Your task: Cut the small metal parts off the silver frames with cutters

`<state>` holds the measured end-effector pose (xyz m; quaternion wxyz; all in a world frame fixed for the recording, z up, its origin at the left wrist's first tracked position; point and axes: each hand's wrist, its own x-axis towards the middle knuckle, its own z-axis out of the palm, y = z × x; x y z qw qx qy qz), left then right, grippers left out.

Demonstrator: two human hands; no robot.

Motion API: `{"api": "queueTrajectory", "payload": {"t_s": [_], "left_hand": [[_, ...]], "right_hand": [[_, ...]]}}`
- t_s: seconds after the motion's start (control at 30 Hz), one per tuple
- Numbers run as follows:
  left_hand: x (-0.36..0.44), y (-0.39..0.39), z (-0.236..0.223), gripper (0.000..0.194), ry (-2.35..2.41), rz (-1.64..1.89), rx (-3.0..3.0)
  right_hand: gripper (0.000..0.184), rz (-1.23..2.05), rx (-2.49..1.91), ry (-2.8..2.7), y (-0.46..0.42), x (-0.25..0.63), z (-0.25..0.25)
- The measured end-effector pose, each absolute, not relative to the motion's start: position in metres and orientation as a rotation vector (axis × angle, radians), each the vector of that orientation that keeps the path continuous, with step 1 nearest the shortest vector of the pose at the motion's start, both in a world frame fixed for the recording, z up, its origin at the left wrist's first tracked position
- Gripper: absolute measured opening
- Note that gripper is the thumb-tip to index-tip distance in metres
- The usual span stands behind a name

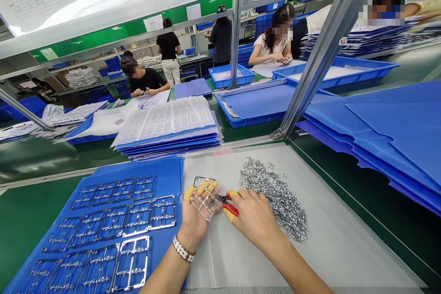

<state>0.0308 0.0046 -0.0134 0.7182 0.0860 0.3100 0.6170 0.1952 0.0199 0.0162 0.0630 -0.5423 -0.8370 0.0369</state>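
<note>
My left hand [195, 213] grips a small silver metal lattice frame [205, 200], with yellow finger cots on its fingertips. My right hand [255, 216] holds red-handled side cutters [229, 204], and their jaws meet the frame's edge. Just right of the hands lies a heap of small shiny metal pieces [275, 197] on a translucent grey plastic sheet [310, 248]. To the left, a blue corrugated board [168, 179] carries rows of metal frames [132, 262] with small parts inside them. A dark thin frame [203, 181] lies just behind my left hand.
Beyond a metal rail [330, 50], stacked blue sheets [389, 138] fill the right side. Ahead stand a stack of blue boards with clear sleeves [165, 124] and blue trays [258, 101]. Co-workers [144, 76] sit and stand at further benches among blue crates.
</note>
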Motion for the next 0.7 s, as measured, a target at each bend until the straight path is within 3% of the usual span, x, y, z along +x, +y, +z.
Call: {"api": "queueTrajectory", "payload": {"t_s": [0.7], "left_hand": [[0.034, 0.002, -0.008, 0.043, 0.759, 1.460, 0.196]], "right_hand": [[0.020, 0.117, -1.686, -2.585, 0.016, 0.180, 0.026]]}}
